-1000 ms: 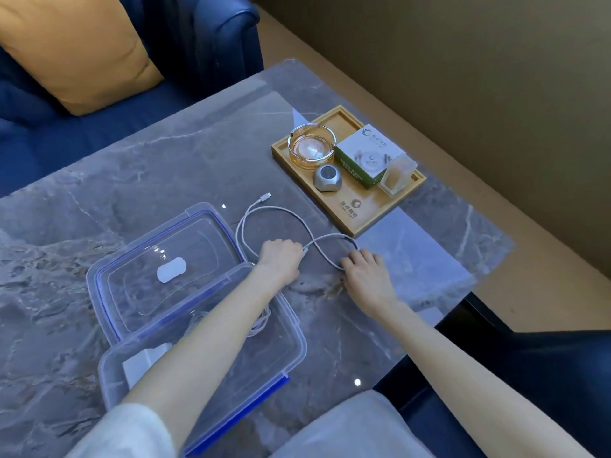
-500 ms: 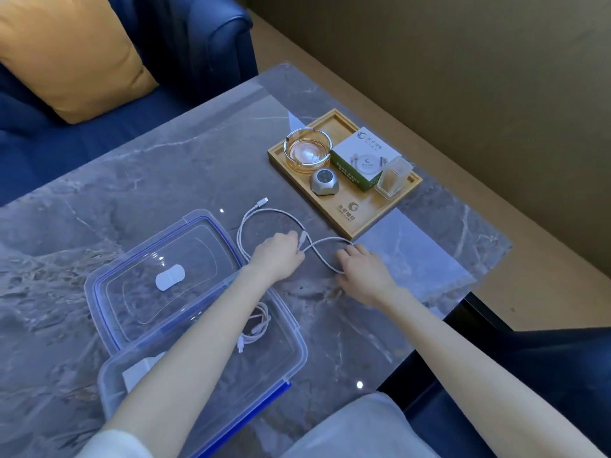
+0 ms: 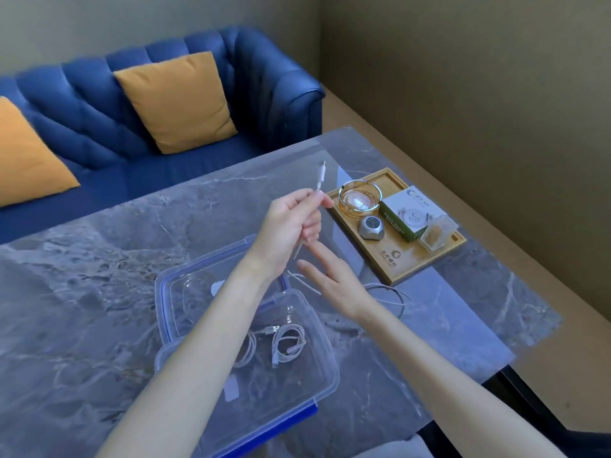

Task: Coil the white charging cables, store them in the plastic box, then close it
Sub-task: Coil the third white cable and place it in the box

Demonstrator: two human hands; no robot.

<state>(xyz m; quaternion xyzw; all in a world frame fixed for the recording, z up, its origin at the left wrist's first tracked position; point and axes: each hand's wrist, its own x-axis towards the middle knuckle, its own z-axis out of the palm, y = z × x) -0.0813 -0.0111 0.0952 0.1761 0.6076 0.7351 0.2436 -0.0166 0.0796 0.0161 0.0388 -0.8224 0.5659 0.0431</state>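
My left hand [image 3: 291, 226] is raised above the table, pinching one end of a white charging cable [image 3: 320, 178] with the plug pointing up. The cable runs down past my right hand [image 3: 334, 285], whose fingers are spread just below the left, and trails in a loop [image 3: 395, 295] on the table to the right. Whether the right hand touches the cable I cannot tell. The clear plastic box [image 3: 325, 368] stands open in front of me with two coiled white cables [image 3: 287, 343] inside. Its blue-edged lid [image 3: 185, 285] lies behind it, partly hidden by my left forearm.
A wooden tray [image 3: 406, 269] at the right holds a glass ashtray [image 3: 359, 198], a green-and-white carton [image 3: 411, 213], a small grey device [image 3: 372, 228] and a clear container [image 3: 438, 234]. A blue sofa [image 3: 251, 90] with orange cushions [image 3: 177, 100] stands behind the grey marble table [image 3: 99, 259].
My left hand has lifted the cable end from the table up into the air. My right hand has left the tabletop and opened below it. The view has tilted up.
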